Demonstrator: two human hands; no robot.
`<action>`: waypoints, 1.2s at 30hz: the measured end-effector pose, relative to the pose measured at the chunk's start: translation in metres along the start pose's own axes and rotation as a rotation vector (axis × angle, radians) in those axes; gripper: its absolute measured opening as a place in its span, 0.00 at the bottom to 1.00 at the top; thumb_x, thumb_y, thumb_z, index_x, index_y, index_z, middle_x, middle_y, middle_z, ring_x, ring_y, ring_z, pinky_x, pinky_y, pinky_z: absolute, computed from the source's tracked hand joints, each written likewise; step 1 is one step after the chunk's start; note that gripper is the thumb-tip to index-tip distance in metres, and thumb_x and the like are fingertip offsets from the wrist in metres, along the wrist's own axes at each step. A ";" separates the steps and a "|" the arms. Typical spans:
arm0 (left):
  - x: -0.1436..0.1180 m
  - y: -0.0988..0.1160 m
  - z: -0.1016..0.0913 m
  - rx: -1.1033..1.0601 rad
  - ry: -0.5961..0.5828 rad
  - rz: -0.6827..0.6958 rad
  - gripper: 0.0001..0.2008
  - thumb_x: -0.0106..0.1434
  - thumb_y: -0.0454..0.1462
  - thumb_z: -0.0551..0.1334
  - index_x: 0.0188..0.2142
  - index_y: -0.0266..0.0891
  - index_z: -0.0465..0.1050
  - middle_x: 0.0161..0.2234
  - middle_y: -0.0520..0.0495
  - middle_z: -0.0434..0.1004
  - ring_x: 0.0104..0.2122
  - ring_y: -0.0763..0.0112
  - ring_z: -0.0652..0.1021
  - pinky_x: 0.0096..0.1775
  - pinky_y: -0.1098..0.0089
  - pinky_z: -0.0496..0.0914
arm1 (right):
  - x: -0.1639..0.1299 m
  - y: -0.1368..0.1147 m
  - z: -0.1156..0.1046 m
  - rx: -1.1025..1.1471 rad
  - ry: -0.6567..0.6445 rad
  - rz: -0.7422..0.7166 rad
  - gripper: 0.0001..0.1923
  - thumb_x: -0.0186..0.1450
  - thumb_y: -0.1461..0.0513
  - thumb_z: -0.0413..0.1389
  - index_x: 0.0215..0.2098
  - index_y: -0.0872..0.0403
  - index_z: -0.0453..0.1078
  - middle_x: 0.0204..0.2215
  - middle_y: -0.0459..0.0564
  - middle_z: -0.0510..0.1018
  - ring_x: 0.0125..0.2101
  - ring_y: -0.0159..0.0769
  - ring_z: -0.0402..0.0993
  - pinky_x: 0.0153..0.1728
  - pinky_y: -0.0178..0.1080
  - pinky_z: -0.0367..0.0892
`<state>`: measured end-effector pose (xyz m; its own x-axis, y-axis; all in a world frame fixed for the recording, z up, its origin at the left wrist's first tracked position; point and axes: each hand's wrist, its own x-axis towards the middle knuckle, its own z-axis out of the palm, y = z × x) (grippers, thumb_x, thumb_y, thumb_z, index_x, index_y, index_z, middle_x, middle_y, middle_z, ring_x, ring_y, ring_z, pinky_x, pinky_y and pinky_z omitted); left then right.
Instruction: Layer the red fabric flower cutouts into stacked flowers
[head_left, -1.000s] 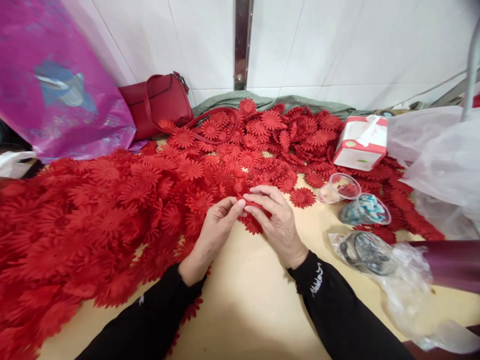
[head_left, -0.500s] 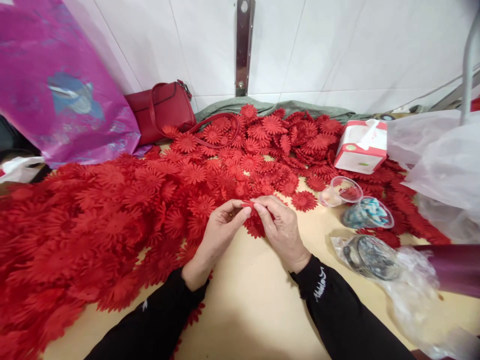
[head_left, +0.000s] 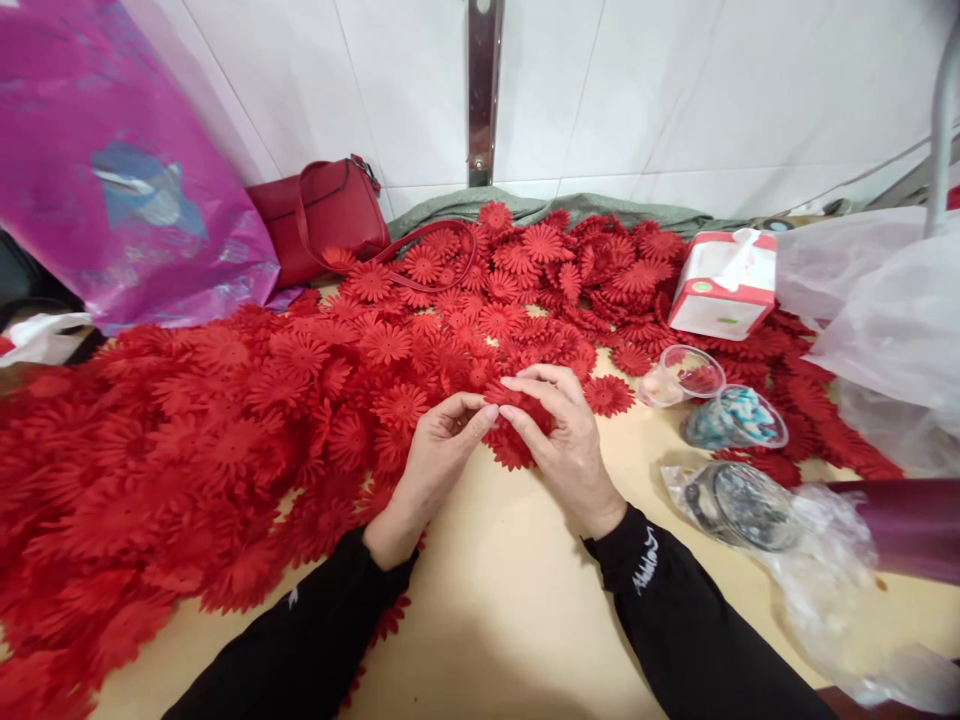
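My left hand (head_left: 435, 455) and my right hand (head_left: 566, 440) meet over the tan table (head_left: 510, 600), both pinching a red fabric daisy (head_left: 514, 440) between fingertips. My right hand cups the flower from the right; my left thumb and forefinger press its left edge. A large heap of identical red flowers (head_left: 225, 430) spreads from the left edge across the back of the table, right behind my hands. One flower (head_left: 606, 395) lies alone just right of my right hand.
A red handbag (head_left: 319, 215) and a magenta plastic bag (head_left: 112, 170) stand at the back left. A tissue box (head_left: 724, 283), two clear cups (head_left: 682, 375) (head_left: 735, 420), crumpled clear plastic (head_left: 795, 540) and a maroon cylinder (head_left: 907, 525) lie at right.
My hands stay together on the flower; the right fingers have shifted and spread slightly over it. The view has shifted a little.
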<state>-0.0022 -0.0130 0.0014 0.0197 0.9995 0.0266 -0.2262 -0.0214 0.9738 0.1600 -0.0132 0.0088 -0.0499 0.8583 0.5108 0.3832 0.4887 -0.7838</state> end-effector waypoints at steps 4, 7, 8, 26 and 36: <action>-0.001 0.002 0.001 0.035 0.004 0.005 0.14 0.56 0.47 0.76 0.33 0.41 0.82 0.33 0.50 0.80 0.35 0.69 0.76 0.43 0.69 0.73 | 0.002 0.000 -0.002 -0.062 0.020 -0.060 0.08 0.71 0.60 0.62 0.48 0.45 0.80 0.47 0.52 0.80 0.51 0.44 0.75 0.58 0.53 0.70; -0.002 0.003 0.002 0.089 0.016 0.045 0.12 0.58 0.45 0.74 0.32 0.40 0.80 0.32 0.50 0.79 0.34 0.70 0.75 0.41 0.70 0.71 | 0.001 0.003 -0.001 -0.027 -0.021 -0.074 0.05 0.72 0.61 0.61 0.43 0.48 0.79 0.41 0.51 0.82 0.46 0.42 0.77 0.53 0.51 0.72; -0.003 0.003 0.002 0.109 0.019 0.064 0.11 0.59 0.45 0.74 0.32 0.40 0.79 0.31 0.50 0.78 0.33 0.70 0.75 0.40 0.70 0.71 | 0.001 0.004 -0.001 -0.011 -0.031 -0.063 0.05 0.73 0.62 0.60 0.41 0.49 0.79 0.39 0.50 0.82 0.45 0.41 0.77 0.51 0.49 0.73; -0.001 0.001 0.001 0.112 0.006 0.048 0.12 0.61 0.45 0.72 0.32 0.40 0.77 0.29 0.51 0.75 0.31 0.71 0.71 0.36 0.71 0.68 | -0.003 0.001 0.004 -0.178 -0.089 -0.144 0.13 0.77 0.63 0.50 0.36 0.50 0.73 0.35 0.52 0.78 0.39 0.41 0.74 0.44 0.45 0.72; -0.001 0.001 0.008 -0.333 -0.037 -0.170 0.15 0.55 0.43 0.77 0.27 0.39 0.73 0.29 0.53 0.73 0.31 0.74 0.72 0.42 0.71 0.70 | 0.001 0.008 0.001 -0.389 -0.025 -0.316 0.10 0.75 0.64 0.52 0.41 0.48 0.76 0.35 0.52 0.81 0.44 0.44 0.75 0.46 0.49 0.67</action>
<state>0.0051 -0.0140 0.0045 0.1183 0.9863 -0.1148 -0.5207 0.1601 0.8386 0.1623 -0.0085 0.0031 -0.2398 0.6833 0.6897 0.6609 0.6352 -0.3996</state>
